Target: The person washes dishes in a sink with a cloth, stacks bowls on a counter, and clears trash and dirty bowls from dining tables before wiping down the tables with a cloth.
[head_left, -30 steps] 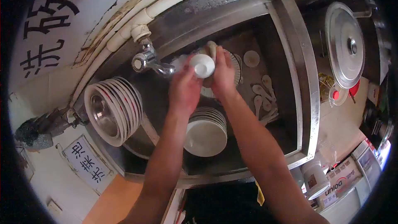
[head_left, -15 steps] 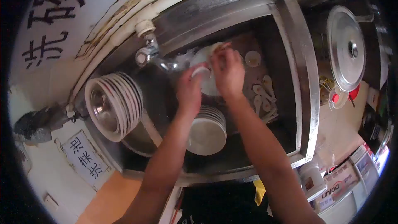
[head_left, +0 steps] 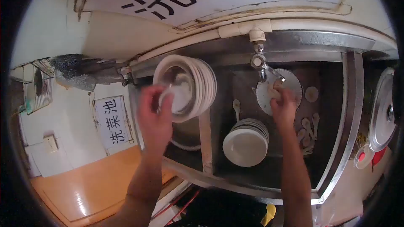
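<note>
My left hand (head_left: 156,107), blurred by motion, is closed around a small white dish (head_left: 177,97) at the mouth of the front bowl in a stack of large white bowls (head_left: 203,86). That stack lies tipped on its side at the sink divider. My right hand (head_left: 284,106) is closed on a tan, cloth-like piece (head_left: 276,86) above a round white plate with a ribbed rim (head_left: 264,96), under the faucet (head_left: 259,62). Nearer me, a second stack of white bowls (head_left: 245,147) stands tilted in the right basin.
Several white spoons (head_left: 308,129) and a small round dish (head_left: 311,94) lie right of the plate. Another spoon (head_left: 236,108) is at the basin's left. The metal divider (head_left: 206,143) separates two basins. A metal lid (head_left: 382,109) stands at the far right.
My left hand has carried the small white dish leftward from the plate to the large bowl stack. My right hand stays over the plate. The view has turned left.
</note>
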{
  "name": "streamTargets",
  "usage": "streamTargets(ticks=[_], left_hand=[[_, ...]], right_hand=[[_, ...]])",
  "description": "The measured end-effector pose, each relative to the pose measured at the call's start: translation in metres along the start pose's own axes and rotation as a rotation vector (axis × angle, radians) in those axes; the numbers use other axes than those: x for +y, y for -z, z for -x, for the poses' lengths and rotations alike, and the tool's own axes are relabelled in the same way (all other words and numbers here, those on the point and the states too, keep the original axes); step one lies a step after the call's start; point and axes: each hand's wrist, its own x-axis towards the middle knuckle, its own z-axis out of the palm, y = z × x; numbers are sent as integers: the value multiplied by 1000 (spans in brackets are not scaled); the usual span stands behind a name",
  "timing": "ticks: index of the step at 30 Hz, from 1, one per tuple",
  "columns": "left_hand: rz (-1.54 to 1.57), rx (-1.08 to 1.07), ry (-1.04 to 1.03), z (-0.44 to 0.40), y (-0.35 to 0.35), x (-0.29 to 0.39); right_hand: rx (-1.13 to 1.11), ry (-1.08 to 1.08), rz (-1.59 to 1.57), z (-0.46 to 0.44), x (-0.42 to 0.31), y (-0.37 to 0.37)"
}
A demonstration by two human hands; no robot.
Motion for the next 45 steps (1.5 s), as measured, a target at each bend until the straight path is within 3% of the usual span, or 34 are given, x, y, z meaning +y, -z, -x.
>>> streamTargets(ticks=[2,4,6,8,10,12,13,15,17,19,21,22,25,27,30,31,32,33,36,37,38,40,41,43,45], left_hand=[[-139,-92,53,-26,2,-14],[-312,-256,141,-37,4,-24],[-367,-128,-134,-26,4,-23],[-177,193,-181,6,-13,11],[151,174,-249,56,-29,16],[306,-52,-437,99,-89,29],[239,-353,-478,93,-112,61],[375,-562,-504,94,-192,81],[344,-649,-483,99,-279,85],[-62,-747,-641,96,-345,88],[-237,-622,-862,107,-420,53],[-246,-635,-860,112,-448,40],[-406,-737,-736,119,-489,33],[-433,-1032,-476,107,-472,63],[-506,-1073,-677,80,-447,65],[-225,-991,-534,68,-429,60],[51,-899,-382,61,-402,55],[121,-911,-139,53,-351,90],[581,-693,399,19,-316,21],[706,-639,604,12,-306,7],[709,-639,608,13,-296,9],[1176,-758,795,6,-273,16],[1175,-753,795,2,-273,8],[797,-587,737,-8,-281,-16],[860,-667,746,-14,-285,-54]], right_hand=[[56,27,18,4,-1,-1],[32,-107,-267,12,-1,5],[28,-182,-354,22,5,10],[54,-282,-551,36,5,22],[100,-389,-712,44,-2,34],[139,-470,-930,55,-6,48],[150,-473,-918,65,-1,52],[298,-578,-1077,86,6,55],[278,-597,-967,109,13,72],[365,-604,-1111,126,22,81],[354,-690,-1100,137,35,88],[393,-703,-1084,141,37,91],[411,-753,-1092,133,25,115],[402,-788,-1107,126,22,122],[461,-613,-1122,112,23,115],[400,-645,-1179,103,17,118],[400,-542,-1108,91,13,115],[353,-456,-1156,77,7,111],[260,-395,-1045,34,-16,72],[316,-229,-872,17,-21,54],[327,-175,-800,2,-31,43],[325,-198,-774,-21,-38,2],[327,-221,-749,-26,-40,-14],[263,-231,-666,-20,-47,-39],[192,-238,-577,-17,-47,-47]])
